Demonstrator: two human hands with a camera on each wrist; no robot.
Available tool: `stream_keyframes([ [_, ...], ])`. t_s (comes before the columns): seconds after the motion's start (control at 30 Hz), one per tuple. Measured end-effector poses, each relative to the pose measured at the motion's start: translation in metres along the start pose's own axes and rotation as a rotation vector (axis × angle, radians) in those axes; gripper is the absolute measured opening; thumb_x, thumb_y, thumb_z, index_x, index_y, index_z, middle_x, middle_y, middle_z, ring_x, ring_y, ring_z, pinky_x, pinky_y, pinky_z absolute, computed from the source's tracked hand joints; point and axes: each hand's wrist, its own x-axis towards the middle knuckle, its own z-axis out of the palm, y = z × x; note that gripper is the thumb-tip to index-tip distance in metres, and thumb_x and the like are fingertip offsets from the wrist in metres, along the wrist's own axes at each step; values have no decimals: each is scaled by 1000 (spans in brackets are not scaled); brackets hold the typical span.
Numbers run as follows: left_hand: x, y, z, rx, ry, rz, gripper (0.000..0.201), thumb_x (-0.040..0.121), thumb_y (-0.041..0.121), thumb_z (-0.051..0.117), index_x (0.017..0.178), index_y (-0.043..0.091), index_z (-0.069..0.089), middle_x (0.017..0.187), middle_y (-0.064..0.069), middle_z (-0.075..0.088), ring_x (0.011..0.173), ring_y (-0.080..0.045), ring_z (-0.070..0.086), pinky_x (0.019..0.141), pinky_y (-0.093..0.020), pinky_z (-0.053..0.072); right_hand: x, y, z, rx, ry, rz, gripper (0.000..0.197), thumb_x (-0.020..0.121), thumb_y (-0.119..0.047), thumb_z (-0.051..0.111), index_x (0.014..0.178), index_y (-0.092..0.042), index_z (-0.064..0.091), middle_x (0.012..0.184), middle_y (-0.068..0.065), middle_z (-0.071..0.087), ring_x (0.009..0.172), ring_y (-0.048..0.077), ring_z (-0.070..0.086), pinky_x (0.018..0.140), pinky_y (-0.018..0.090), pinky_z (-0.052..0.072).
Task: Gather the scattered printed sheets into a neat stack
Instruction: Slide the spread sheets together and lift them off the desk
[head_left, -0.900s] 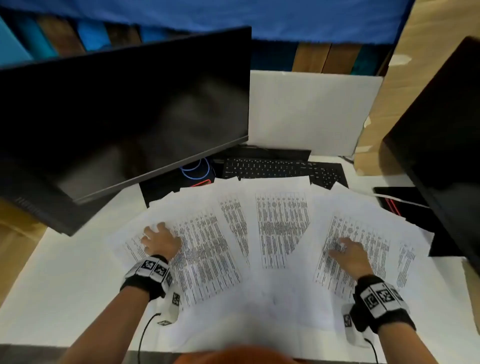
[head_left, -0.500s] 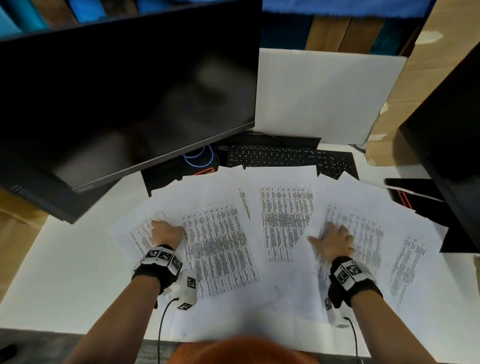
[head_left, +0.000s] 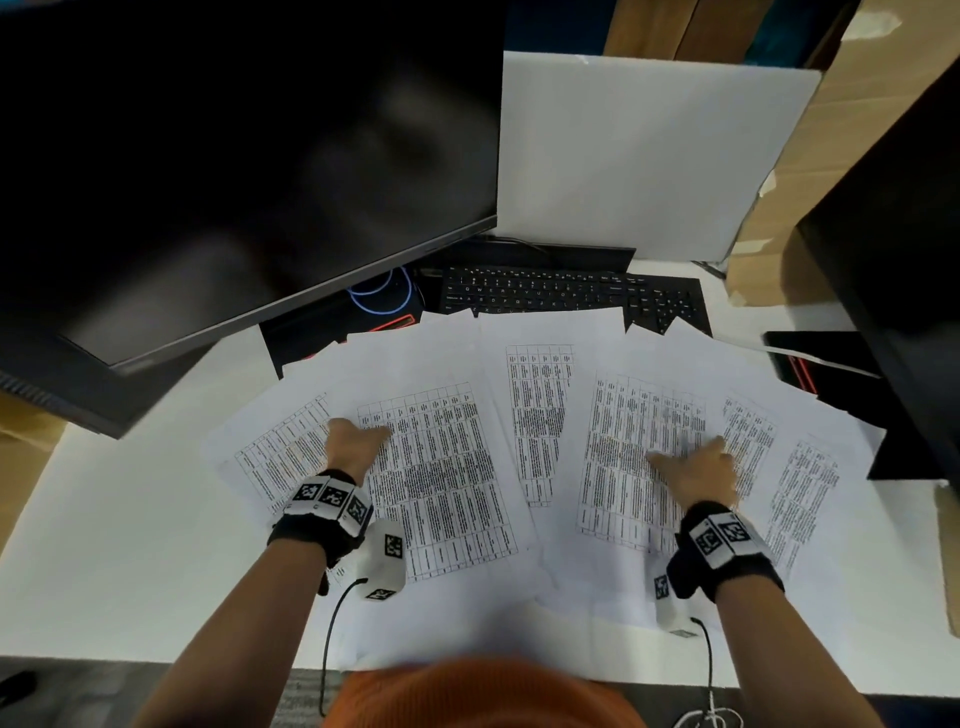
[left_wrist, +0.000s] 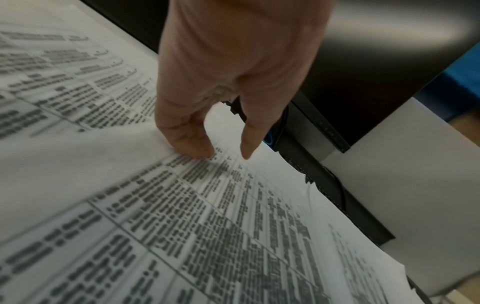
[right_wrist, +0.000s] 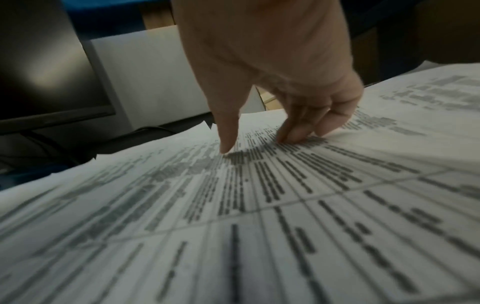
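Printed sheets (head_left: 447, 467), fanned mid-frame on bench (head_left: 104, 545): our left hand (head_left: 353, 447) and right hand (head_left: 698, 470), fingertips pressing paper, gripping nothing, should sweep inward evenly, avoiding creases.

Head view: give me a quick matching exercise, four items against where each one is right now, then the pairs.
1. left hand
2. right hand
3. keyboard
4. monitor

A. far edge of the sheets, partly under them
B. pressing the left printed pages
C. tilted over the desk's far left
D. fingers spread on the right pages

Pairs: 1-B, 2-D, 3-A, 4-C
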Motion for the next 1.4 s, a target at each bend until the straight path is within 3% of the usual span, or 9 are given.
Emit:
stream_keyframes([
  [0.1,-6,5,5,146,25,2,61,80,26,64,127,-5,41,139,-31,32,127,-43,33,104,-49,33,0,-4,-2,-7,8,-13,84,73,-48,68,134,-3,32,146,26,26,133,44,25,105,61,30],
  [0.27,-1,2,-2,114,120,-146,87,76,26,69,137,-3,15,147,-25,17,134,-42,23,109,-50,30,-2,-9,-2,90,-24,83,105,69,-39,77,144,-8,11,149,28,11,135,47,20,106,58,29],
  [0.4,3,2,0,16,-3,-104,62,75,15,70,122,-13,40,123,-24,52,116,-39,50,93,-43,47,-2,-19,12,-23,-108,-26,105,51,-66,76,130,-8,38,137,29,35,126,42,34,107,60,28],
  [0.53,-3,6,-3,177,-2,-139,60,80,33,64,126,-1,46,143,-28,29,131,-43,31,106,-47,32,-6,-20,6,-11,-101,-5,100,70,-42,75,142,-5,16,152,26,3,139,44,3,109,60,16],
  [0.67,-6,4,2,76,-20,-117,80,74,25,73,135,0,27,147,-24,10,124,-44,38,102,-45,40,-4,-23,11,54,-165,-17,117,70,-34,77,146,-8,-8,153,26,-10,138,46,16,107,54,30],
  [0.83,-10,6,11,131,-23,-58,99,64,25,81,135,-5,20,143,-27,25,127,-42,38,103,-51,40,-6,-24,11,116,-213,-83,113,70,-31,77,145,-2,-1,149,24,26,135,40,31,107,49,36],
  [1.03,-23,9,14,472,47,-11,73,74,32,72,126,-4,37,144,-25,16,133,-41,19,106,-49,30,2,-17,9,186,-130,-253,45,71,-23,77,105,-1,59,110,19,63,100,34,59,92,45,46],
  [1.23,-25,10,18,393,51,12,84,74,23,73,132,-9,21,142,-27,20,129,-42,31,107,-46,34,-12,-30,1,446,-236,-393,12,80,-14,68,85,-5,62,83,7,60,76,20,54,73,29,42],
  [1.4,-19,4,19,272,-26,51,72,77,10,68,131,-11,26,133,-27,43,123,-39,44,102,-44,42,-21,-52,25,347,-258,-379,74,75,-21,74,135,1,36,136,18,48,122,33,48,102,40,41],
])
